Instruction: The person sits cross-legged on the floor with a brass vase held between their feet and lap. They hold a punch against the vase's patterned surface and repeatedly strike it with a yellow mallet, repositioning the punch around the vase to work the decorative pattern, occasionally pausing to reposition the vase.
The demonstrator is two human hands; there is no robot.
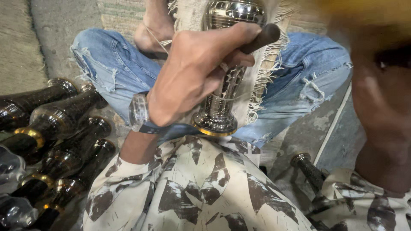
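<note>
Concrete floor (25,47), grey & worn, w/ dark glossy gold-banded pieces (55,141) lying at left. Left hand (192,72) is clenched round a dark tool handle (263,36) against the shiny metal stem (222,98) propped on frayed cloth (265,72) over the lap. Right hand is blurred; can't tell its grip.

a worn grey concrete floor (329,128) shows patchy pale stains and a thin light line running across it. left of that floor a heap of dark glossy glass vessels with gold bands (51,149) lies on its side. above the heap lies a rough beige mat (17,47).
</note>
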